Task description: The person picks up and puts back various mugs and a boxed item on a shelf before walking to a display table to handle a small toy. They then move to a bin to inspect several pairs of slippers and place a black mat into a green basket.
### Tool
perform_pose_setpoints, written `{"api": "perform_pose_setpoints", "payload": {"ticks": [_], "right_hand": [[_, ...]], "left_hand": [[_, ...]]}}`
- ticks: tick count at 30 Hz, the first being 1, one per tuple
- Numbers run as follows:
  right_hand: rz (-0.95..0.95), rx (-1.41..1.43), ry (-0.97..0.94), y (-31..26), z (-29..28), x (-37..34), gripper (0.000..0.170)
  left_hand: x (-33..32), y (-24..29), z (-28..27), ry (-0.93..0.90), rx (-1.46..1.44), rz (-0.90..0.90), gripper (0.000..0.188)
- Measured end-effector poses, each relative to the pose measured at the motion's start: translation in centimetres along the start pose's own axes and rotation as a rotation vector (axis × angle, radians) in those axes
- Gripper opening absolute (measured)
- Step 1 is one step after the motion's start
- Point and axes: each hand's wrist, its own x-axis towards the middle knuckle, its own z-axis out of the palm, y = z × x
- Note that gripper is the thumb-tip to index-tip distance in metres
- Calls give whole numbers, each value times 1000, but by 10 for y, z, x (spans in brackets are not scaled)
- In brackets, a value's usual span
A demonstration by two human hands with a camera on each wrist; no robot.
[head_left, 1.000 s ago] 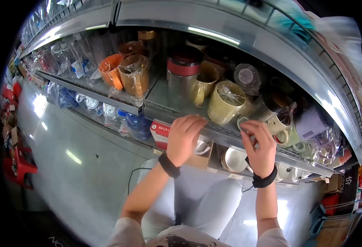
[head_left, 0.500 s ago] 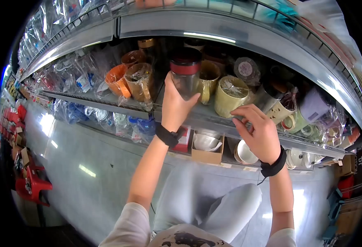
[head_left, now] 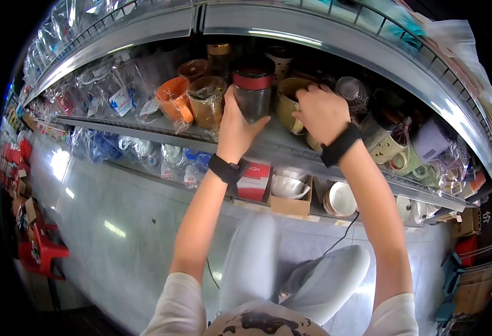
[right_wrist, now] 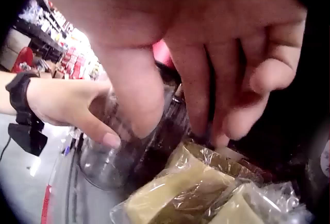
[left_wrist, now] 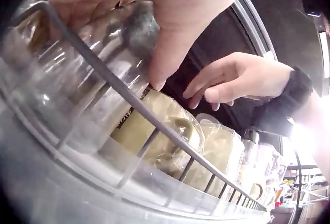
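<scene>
My left hand (head_left: 236, 134) grips a clear glass jar (head_left: 254, 103) with a black and red lid, thumb on its right side and fingers at its left. In the left wrist view the jar (left_wrist: 77, 95) stands behind the shelf's wire rail. My right hand (head_left: 323, 115) reaches over the plastic-wrapped yellow mugs beside the jar, its fingers loosely bent. One yellow mug (head_left: 286, 113) shows left of its fingers; the other (left_wrist: 214, 149) is mostly hidden under that hand in the head view. The right wrist view has thumb and fingers apart above a wrapped mug (right_wrist: 170, 190).
An orange mug (head_left: 173, 96) and a brown mug (head_left: 208, 103) stand left of the jar. Purple (head_left: 430, 139) and cream (head_left: 385, 150) cups are at the right. A shelf edge (head_left: 268, 25) overhangs from above. Below sit a red box (head_left: 254, 182) and white bowls (head_left: 342, 199).
My left hand has risen from the shelf's front edge to the jar and now grips it. The right hand has moved from the front of the shelf inward, over the yellow mugs.
</scene>
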Motion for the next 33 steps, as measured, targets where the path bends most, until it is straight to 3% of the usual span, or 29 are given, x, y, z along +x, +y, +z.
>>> {"api": "perform_pose_setpoints", "payload": {"ticks": [4,8,14,17,23,29,32,33], "right_hand": [[79,-77,-193,-3,18,30,13],[-52,96,-277,17,31,49,19],[-176,98,-204,39,57,64,19],[-255,31,-258,45,64,74,19],[-166,-65,-388,41,47,81,18],[-166,-132,-299,40,69,103,14],[-97,-52,-154,37,87,116,15],[-156,-55,-247,34,78,117,17]], "left_hand": [[-1,0,2,12,1,-27,90],[-4,3,0,1,-17,-66,90],[-5,4,0,12,-54,-32,91],[-5,3,-1,5,-56,-24,90],[-6,-1,1,7,-98,-16,89],[-7,2,-1,-1,-63,-31,87],[-8,-4,3,63,-6,22,85],[-7,-3,2,41,-31,2,86]]}}
